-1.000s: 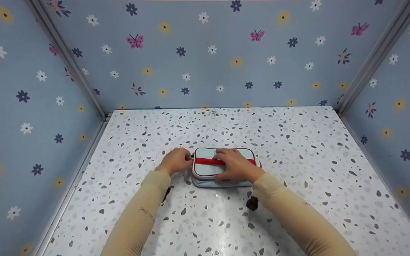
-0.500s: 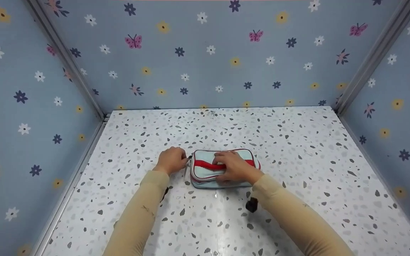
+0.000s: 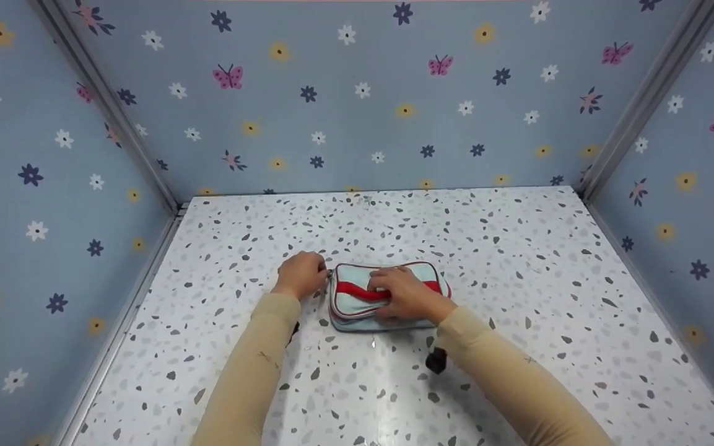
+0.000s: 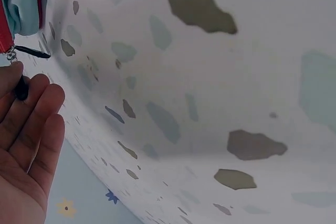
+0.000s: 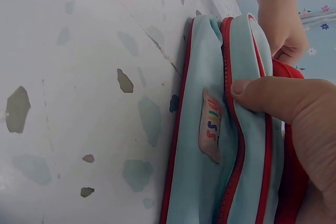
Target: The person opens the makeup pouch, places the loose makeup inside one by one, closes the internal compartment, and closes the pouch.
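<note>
A pale blue pencil case [image 3: 352, 305] with red piping and a red top strap [image 3: 357, 290] lies flat on the speckled table. My left hand [image 3: 300, 274] is at its left end; in the left wrist view its thumb and fingers pinch a black zipper pull [image 4: 22, 88]. A second black pull [image 4: 32, 52] hangs free beside it. My right hand [image 3: 407, 293] grips the case from above, fingers curled over the top by the strap. In the right wrist view its thumb [image 5: 262, 95] presses the side just above the red zipper [image 5: 229, 77], near a small colourful label [image 5: 211, 124].
The white speckled tabletop [image 3: 487, 248] surrounds the case. Blue flower-and-butterfly panels stand at the back [image 3: 387, 93], left [image 3: 65, 217] and right [image 3: 672, 204], joined by grey metal corner posts [image 3: 648, 93]. A black object [image 3: 436, 360] shows under the right forearm.
My left hand has drawn slightly left from the case's end. The case's top and red strap have bent a little under my right hand, which keeps its grip. The head view has shifted slightly.
</note>
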The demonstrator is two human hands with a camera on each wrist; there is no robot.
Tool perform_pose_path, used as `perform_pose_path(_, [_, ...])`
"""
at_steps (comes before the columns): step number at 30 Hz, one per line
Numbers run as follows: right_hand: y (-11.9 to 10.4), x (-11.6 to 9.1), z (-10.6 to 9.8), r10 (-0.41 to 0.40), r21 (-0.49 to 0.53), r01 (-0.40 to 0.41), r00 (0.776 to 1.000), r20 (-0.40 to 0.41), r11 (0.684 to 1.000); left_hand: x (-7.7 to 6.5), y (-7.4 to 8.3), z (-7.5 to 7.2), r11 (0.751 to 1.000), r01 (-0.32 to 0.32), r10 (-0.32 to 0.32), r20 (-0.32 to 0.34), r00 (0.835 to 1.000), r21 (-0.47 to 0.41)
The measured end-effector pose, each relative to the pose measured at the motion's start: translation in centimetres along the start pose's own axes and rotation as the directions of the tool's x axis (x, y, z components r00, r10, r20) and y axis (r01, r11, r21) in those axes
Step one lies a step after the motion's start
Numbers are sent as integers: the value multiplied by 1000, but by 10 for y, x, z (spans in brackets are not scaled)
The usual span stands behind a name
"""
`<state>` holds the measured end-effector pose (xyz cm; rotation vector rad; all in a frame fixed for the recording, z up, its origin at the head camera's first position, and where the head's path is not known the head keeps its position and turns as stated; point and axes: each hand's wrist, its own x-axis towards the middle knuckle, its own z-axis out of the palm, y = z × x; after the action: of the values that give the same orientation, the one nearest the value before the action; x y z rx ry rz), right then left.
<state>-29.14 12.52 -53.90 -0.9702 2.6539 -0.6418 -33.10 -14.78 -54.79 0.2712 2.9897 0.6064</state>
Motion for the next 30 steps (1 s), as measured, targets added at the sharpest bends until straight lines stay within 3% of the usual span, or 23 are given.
perform_pose_path(6, [0, -3, 1, -39, -3, 39, 999, -26, 999, 3, 2, 0, 1000, 24, -24, 12, 1000, 18])
perform_pose_path(13, [-1, -3, 1, -11, 19, 11, 1000, -24, 1000, 8, 3, -12, 994, 105, -103, 80, 991, -20])
perform_pose_path(16, [-1, -3, 1, -12, 17, 13, 1000, -29, 1000, 9, 5, -16, 995, 95, -93, 87, 992, -11])
perform_pose_path(19, [0, -3, 1, -15, 15, 15, 999, -29, 1000, 10, 8, -14, 998, 60, -60, 56, 997, 6])
perform_pose_path(23, [-1, -3, 1, -8, 17, 8, 1000, -26, 1000, 10, 12, -5, 1000, 21, -21, -35, 999, 10])
perform_pose_path(26, [0, -2, 1, -15, 18, 16, 999, -35, 1000, 10, 13, 2, 1000, 24, -25, -101, 995, -6])
perform_pose_path(30, [0, -1, 1, -39, 10, 39, 997, -61, 999, 12, 13, 7, 997, 47, -54, -139, 989, -53])
